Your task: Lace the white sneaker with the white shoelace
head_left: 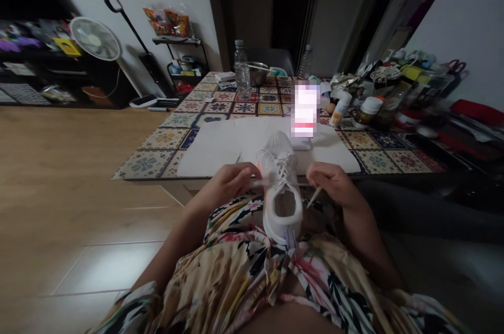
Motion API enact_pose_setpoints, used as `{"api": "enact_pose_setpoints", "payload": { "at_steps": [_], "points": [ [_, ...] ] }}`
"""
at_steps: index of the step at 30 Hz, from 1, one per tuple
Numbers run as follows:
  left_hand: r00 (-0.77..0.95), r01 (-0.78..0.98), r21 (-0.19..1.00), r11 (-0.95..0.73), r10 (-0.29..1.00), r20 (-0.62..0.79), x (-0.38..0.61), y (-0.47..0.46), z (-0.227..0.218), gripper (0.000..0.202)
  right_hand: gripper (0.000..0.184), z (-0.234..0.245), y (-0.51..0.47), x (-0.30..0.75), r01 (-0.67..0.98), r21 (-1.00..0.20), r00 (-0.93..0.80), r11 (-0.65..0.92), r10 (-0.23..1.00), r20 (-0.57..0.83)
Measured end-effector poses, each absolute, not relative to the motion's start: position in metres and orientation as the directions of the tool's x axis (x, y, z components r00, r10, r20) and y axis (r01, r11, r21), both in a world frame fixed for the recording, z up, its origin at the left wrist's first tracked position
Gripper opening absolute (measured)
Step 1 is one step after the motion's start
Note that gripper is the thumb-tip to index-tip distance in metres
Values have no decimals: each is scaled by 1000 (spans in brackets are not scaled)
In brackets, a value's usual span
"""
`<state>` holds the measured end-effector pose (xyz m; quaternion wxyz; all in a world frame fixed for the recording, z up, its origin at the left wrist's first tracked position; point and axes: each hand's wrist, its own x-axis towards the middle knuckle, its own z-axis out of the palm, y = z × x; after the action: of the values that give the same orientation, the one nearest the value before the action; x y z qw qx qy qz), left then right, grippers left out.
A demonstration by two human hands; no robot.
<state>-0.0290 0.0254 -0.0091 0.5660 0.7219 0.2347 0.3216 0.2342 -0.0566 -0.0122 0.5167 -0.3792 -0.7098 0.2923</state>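
Observation:
A white sneaker (284,223) rests between my lap and the table edge, its toe pointing away from me and its heel toward my body. Its laces (284,170) criss-cross up the tongue. On the left of the shoe, my left hand (238,179) is closed on one shoelace end, pulled out sideways. My right hand (328,179), on the other side, grips the opposite lace end, and a loose tip hangs below the fingers. Both lace ends stretch outward from the shoe's top eyelets. A purple tab shows at the heel.
White paper (212,145) covers the near part of the patterned table (157,139). A lit phone (305,108) stands beyond the shoe. A water bottle (242,74) and a metal bowl (258,75) are farther back. Several jars and bottles, including a white-capped jar (368,112), crowd the right side.

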Motion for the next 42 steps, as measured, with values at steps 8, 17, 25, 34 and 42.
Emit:
{"api": "enact_pose_setpoints", "payload": {
  "at_steps": [8, 17, 25, 34, 42],
  "points": [
    [761, 387, 731, -562, 643, 92, -29, 27, -8, 28, 34, -13, -61, 229, 471, -835, -134, 285, 959, 251],
    [813, 6, 823, -568, 482, 327, -43, 36, -5, 27, 25, -5, -64, 249, 349, -818, -346, 458, 874, 341],
    [652, -491, 869, -58, 637, 411, 1, 13, -24, 27, 26, -19, -59, 203, -201, -876, -127, 439, 875, 468],
    [578, -379, 899, -220, 702, 416, 17, 4, -20, 29, 14, -19, -60, 181, 25, -872, 118, 489, 865, 488],
    [575, -503, 864, -37, 731, 367, 25, -3, -16, 32, 6, -8, -68, 180, 345, -704, 7, 620, 749, 663]
  ]
}}
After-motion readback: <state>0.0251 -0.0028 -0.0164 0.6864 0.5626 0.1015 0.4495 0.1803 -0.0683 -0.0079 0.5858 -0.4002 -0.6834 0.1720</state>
